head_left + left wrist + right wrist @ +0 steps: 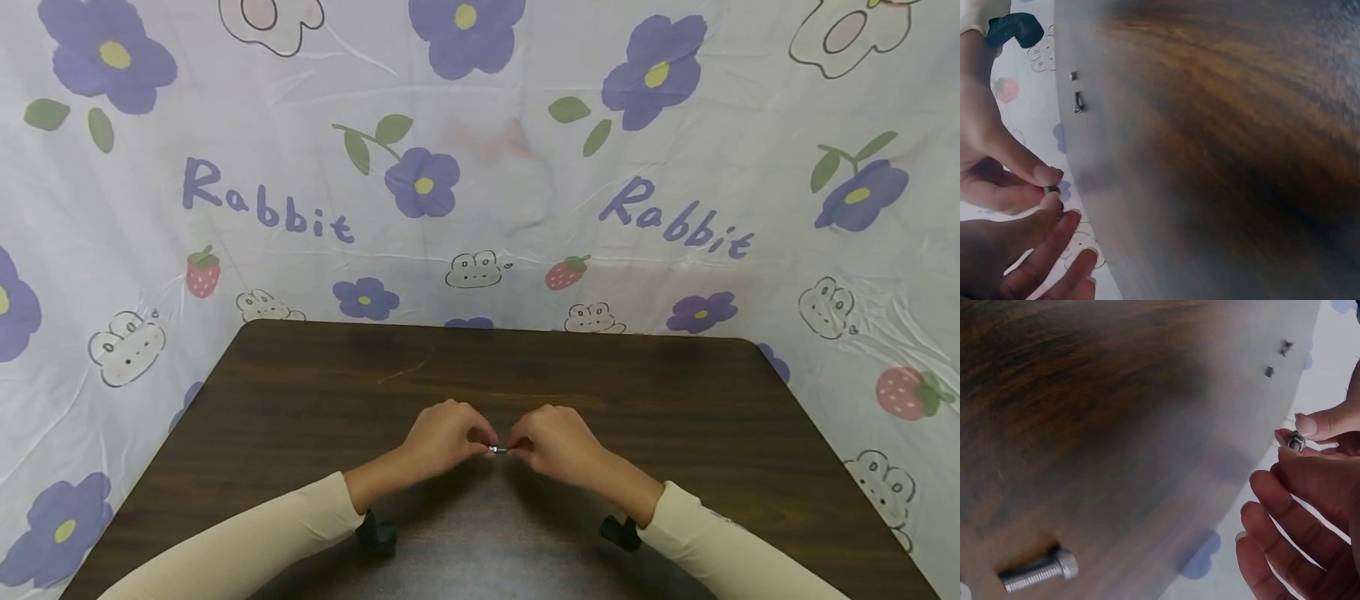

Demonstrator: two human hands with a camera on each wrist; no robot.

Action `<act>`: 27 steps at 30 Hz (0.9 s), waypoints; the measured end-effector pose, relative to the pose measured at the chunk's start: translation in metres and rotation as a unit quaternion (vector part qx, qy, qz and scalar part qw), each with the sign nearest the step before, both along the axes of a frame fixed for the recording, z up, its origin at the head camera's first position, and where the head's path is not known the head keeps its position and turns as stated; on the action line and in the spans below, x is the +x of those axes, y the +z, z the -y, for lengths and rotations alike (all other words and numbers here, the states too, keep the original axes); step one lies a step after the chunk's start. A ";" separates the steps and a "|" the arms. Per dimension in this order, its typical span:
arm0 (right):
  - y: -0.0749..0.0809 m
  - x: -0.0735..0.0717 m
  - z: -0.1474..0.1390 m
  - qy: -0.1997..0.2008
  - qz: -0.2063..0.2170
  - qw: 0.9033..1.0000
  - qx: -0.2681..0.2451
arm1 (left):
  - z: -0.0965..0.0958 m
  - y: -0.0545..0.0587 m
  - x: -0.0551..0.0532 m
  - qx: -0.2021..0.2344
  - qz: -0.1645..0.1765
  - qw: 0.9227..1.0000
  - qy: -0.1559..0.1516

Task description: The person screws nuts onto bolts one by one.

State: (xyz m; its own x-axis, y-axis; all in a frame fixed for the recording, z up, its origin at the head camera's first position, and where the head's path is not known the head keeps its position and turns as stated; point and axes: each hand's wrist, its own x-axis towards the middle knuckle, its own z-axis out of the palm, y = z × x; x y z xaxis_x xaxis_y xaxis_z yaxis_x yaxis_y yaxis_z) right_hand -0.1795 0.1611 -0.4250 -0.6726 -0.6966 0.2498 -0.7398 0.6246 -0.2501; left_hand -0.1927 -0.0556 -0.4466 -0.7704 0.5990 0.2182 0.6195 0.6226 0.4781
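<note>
In the head view, my left hand [447, 440] and right hand [561, 444] meet over the front middle of the table. Thumb and fingertips of both pinch a small metal bolt [501, 450], one hand at each end, and it lies about level between them. From the right wrist, a hex nut [1296, 442] shows end-on between the fingertips. My right hand's other fingers [1275, 565] are spread and loosely bent. Seen from the left wrist, fingertips cover most of the bolt, leaving a short dark piece showing.
Another bolt [1038, 572] lies on the dark wooden table [315, 400], large in the right wrist view. Near the table edge in the left wrist view are a small bolt [1078, 102] and a small metal piece [1073, 75]. A printed cloth [495, 217] hangs behind the table.
</note>
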 end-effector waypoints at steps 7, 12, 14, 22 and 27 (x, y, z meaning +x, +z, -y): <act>-0.011 0.002 0.004 0.021 0.002 1.000 0.019 | -0.007 -0.010 0.005 -0.046 -0.027 0.999 -0.007; -0.016 0.007 0.005 0.032 0.009 0.999 0.035 | -0.011 -0.017 0.009 -0.063 -0.022 0.998 -0.015; -0.019 0.008 0.005 0.033 0.012 0.999 0.036 | -0.011 -0.020 0.011 -0.069 -0.017 0.997 -0.021; -0.024 0.012 0.008 0.023 0.026 0.999 0.035 | -0.011 -0.021 0.011 -0.073 -0.009 0.997 -0.039; -0.023 0.013 0.010 0.012 0.032 0.998 0.044 | -0.011 -0.020 0.013 -0.078 -0.008 0.996 -0.036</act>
State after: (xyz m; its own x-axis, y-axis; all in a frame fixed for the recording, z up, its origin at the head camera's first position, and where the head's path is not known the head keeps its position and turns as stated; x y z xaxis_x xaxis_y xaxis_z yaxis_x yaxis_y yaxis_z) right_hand -0.1666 0.1511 -0.4476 -0.6679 -0.7303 0.1436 -0.7391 0.6281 -0.2432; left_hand -0.1792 -0.0448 -0.4667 -0.7217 0.6798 0.1301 0.6718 0.6427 0.3682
